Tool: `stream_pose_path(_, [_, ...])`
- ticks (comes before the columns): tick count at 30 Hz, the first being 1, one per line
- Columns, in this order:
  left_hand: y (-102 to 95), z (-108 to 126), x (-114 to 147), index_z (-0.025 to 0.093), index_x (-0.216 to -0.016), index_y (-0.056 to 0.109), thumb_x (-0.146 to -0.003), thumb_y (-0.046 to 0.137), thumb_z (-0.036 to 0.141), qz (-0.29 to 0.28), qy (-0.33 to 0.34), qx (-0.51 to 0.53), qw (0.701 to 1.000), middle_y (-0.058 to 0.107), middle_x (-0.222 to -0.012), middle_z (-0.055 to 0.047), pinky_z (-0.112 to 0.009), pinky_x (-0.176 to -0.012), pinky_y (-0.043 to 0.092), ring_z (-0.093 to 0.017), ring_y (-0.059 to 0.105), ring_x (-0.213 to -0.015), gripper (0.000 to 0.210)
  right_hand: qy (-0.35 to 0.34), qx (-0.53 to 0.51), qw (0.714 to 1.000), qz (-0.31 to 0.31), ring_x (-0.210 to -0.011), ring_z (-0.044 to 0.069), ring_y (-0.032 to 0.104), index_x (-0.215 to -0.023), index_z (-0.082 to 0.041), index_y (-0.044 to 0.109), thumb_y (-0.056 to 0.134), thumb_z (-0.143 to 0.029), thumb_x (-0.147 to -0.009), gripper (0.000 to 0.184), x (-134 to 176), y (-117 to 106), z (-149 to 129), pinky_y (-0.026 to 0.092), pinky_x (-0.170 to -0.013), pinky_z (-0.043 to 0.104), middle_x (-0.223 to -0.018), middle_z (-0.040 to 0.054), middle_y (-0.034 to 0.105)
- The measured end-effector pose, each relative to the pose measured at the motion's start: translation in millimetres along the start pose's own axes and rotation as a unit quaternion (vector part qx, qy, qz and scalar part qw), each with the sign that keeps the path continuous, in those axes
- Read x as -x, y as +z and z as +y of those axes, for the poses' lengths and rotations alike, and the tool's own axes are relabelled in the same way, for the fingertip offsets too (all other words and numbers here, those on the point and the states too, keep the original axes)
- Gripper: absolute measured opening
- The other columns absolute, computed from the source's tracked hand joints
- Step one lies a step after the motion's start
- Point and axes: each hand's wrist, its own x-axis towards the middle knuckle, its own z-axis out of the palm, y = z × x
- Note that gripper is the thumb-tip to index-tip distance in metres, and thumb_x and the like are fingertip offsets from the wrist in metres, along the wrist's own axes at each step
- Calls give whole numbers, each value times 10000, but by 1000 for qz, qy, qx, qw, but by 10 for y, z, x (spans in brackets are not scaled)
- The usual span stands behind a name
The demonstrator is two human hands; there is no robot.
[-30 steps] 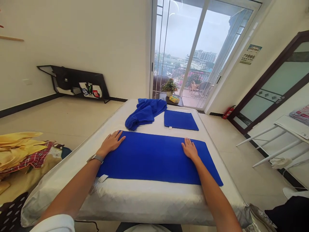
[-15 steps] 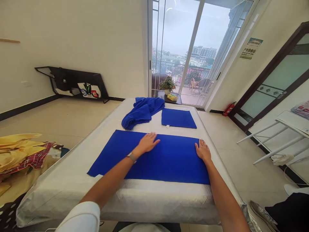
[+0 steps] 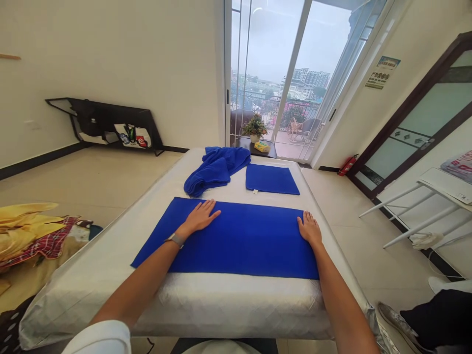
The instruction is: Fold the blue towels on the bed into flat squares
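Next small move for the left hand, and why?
Probably slide the left hand outward to the near-left corner of the front blue cloth, ready to fold. That cloth lies flat in a long rectangle; the right hand is already at its right edge, while the left lies inside the left edge.

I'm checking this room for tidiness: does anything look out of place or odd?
Mainly the bunched blue cloth at the far end of the table: it lies rumpled, while the small folded cloth and the large cloth lie flat. Left of the table, a yellow fabric and a plaid fabric are heaped.
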Motion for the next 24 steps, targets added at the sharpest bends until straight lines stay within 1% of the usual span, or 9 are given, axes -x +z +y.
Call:
stream_pose_path(3, [-105, -493, 143, 158, -1579, 210, -949, 130, 696, -17, -37, -4, 999, 209, -1645, -81, -461, -1228, 109, -249, 172, -1525, 832, 3, 1, 1000, -1, -1526, 189, 118, -1588, -90, 182, 101, -517, -1011, 722, -11, 10, 10, 83, -1237, 365, -1655, 66, 172])
stream_pose_path(5, [-164, -781, 228, 150, -1579, 205, -948, 133, 692, -11, -62, -13, 998, 211, -1646, -81, -463, -1231, 103, -252, 170, -1525, 836, 3, 2, 1000, -1, -1526, 188, 118, -1590, -91, 175, 104, -519, -1011, 723, -14, 18, 8, 82, -1238, 365, -1655, 67, 174])
stream_pose_path(8, [-217, -1073, 319, 116, -1574, 217, -944, 125, 696, 12, -92, -20, 995, 227, -1642, -102, -462, -1231, 119, -262, 175, -1523, 861, 4, 5, 1000, -7, -1527, 186, 111, -1590, -91, 167, 106, -516, -1012, 721, -13, 13, -6, 82, -1239, 367, -1658, 68, 161])
stream_pose_path(11, [-226, -1161, 356, 90, -1565, 236, -940, 107, 703, 30, -114, -20, 993, 241, -1638, -121, -451, -1230, 136, -267, 174, -1523, 885, 8, 13, 1000, -24, -1528, 191, 106, -1589, -85, 162, 119, -493, -1017, 704, -23, -46, -5, 90, -1238, 375, -1660, 73, 149])
stream_pose_path(14, [-214, -1124, 363, 91, -1560, 256, -939, 116, 709, 48, -116, -26, 992, 259, -1633, -123, -457, -1228, 145, -271, 181, -1521, 886, 14, 17, 998, -54, -1525, 211, 133, -1582, -68, 182, 138, -429, -1021, 669, -51, -154, -13, 126, -1231, 395, -1655, 93, 167])
stream_pose_path(16, [-207, -1094, 365, 94, -1558, 263, -940, 119, 708, 56, -112, -27, 992, 268, -1631, -124, -461, -1226, 154, -272, 190, -1518, 883, 24, 18, 998, -60, -1519, 232, 163, -1573, -52, 213, 126, -391, -1020, 654, -57, -216, -106, 156, -1220, 425, -1643, 125, 198])
stream_pose_path(19, [-201, -1082, 368, 97, -1557, 267, -943, 119, 704, 61, -107, -28, 992, 273, -1629, -126, -469, -1223, 160, -276, 200, -1515, 876, -6, 22, 999, -28, -1522, 238, 149, -1560, -39, 250, 110, -378, -1024, 650, 11, -236, -528, 132, -1220, 426, -1633, 149, 223])
stream_pose_path(21, [-200, -1089, 367, 95, -1556, 267, -946, 128, 699, 64, -105, -30, 992, 275, -1627, -132, -474, -1221, 164, -279, 206, -1513, 870, -87, 20, 996, -3, -1524, 233, 137, -1552, -40, 279, 111, -389, -1027, 652, 116, -195, -1003, 93, -1225, 406, -1629, 145, 237])
stream_pose_path(24, [-198, -1100, 363, 100, -1554, 275, -953, 142, 686, 66, -106, -33, 992, 274, -1626, -142, -477, -1218, 171, -280, 209, -1513, 851, -201, -15, 979, -13, -1522, 220, 147, -1564, -64, 257, 104, -435, -1029, 669, 306, -88, -1802, 71, -1228, 390, -1638, 115, 217])
